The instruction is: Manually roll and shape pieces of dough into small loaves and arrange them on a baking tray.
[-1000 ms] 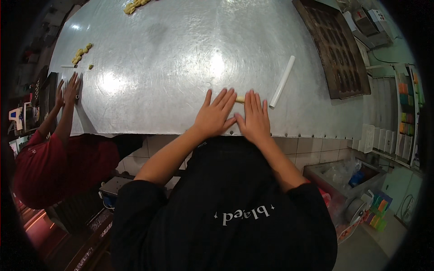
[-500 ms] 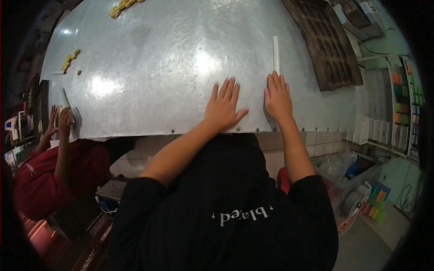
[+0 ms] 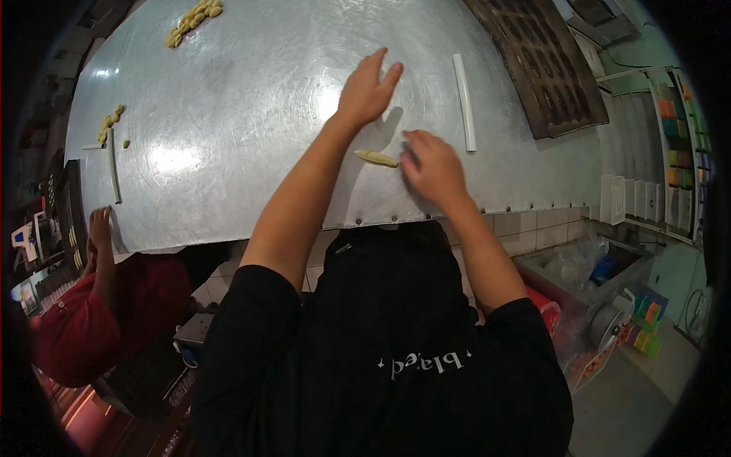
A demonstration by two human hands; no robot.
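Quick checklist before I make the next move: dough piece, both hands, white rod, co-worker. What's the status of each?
1. Dough piece lying on the metal table: ok.
2. Left hand away from the dough piece: ok, it is farther across the table and holds nothing.
3. Right hand touching the dough piece: cannot tell; it is blurred, right at the piece's right end.
4. White rod out of both hands: ok, lying to their right.
5. Co-worker's hand well away: ok, at the table's left end.

Metal bin w/ clear plastic, R
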